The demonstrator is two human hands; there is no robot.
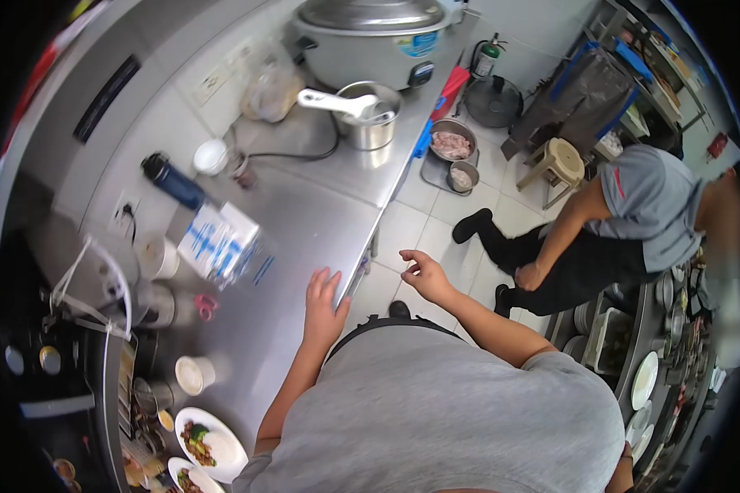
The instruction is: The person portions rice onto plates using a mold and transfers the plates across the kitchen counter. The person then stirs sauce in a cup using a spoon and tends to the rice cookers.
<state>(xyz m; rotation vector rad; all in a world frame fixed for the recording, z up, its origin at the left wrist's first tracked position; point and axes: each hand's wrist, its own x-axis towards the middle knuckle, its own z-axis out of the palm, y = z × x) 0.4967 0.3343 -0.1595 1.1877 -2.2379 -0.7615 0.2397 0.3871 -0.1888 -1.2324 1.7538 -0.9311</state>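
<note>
My left hand (324, 308) is over the edge of the steel counter (304, 226), its fingers apart and holding nothing; whether it touches the metal I cannot tell. Out in front of my body, above the tiled floor, is my right hand (427, 278). Its fingers are loosely bent and apart, with nothing in them. A blue-and-white package (218, 242) in clear plastic lies on the counter, ahead and to the left of my left hand. Pink-handled scissors (206, 306) are farther left. Two white plates of food, one being an oval plate (226, 452), sit at the lower left.
A large rice cooker (370, 53) and a steel pot (370, 135) with a white scoop (337, 102) stand at the counter's far end. Bowls of raw meat (454, 141) are on the floor near a stool (557, 160). A co-worker (617, 222) strides at right.
</note>
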